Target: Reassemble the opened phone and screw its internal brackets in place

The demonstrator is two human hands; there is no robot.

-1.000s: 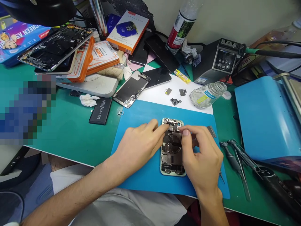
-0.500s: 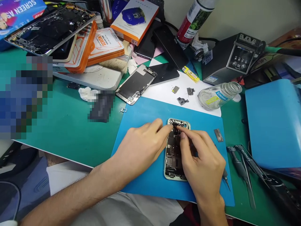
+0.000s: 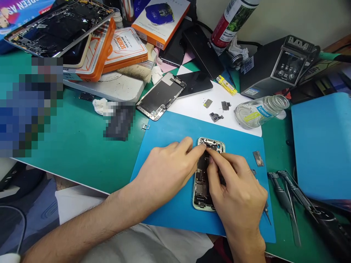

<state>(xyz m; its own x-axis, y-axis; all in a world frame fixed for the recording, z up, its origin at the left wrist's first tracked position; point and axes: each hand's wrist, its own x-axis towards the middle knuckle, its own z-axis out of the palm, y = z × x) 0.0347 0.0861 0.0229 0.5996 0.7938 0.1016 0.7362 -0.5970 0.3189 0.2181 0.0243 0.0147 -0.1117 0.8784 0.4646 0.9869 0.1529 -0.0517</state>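
An opened smartphone (image 3: 201, 188) lies on the blue mat (image 3: 164, 197), its inner boards and parts exposed. My left hand (image 3: 175, 160) reaches over its upper left side, fingers curled and the index fingertip down among the parts near the top. Right beside that fingertip, the index finger and thumb of my right hand (image 3: 238, 182) come together in a pinch above the upper middle of the phone. Anything between the fingers of either hand is too small or too covered to name. My right hand hides much of the phone's right side.
A removed phone screen (image 3: 161, 95) lies beyond the mat. On white paper sit a camera module (image 3: 216, 117) and small metal plates (image 3: 226, 106), with a glass jar (image 3: 256, 113) nearby. Tweezers (image 3: 290, 208) lie at right. A metal piece (image 3: 258, 158) rests on the mat.
My right index finger and thumb have shifted slightly left relative to the phone, closer to the left fingertip. The whole view has moved a little; the phone stays in place on the mat.
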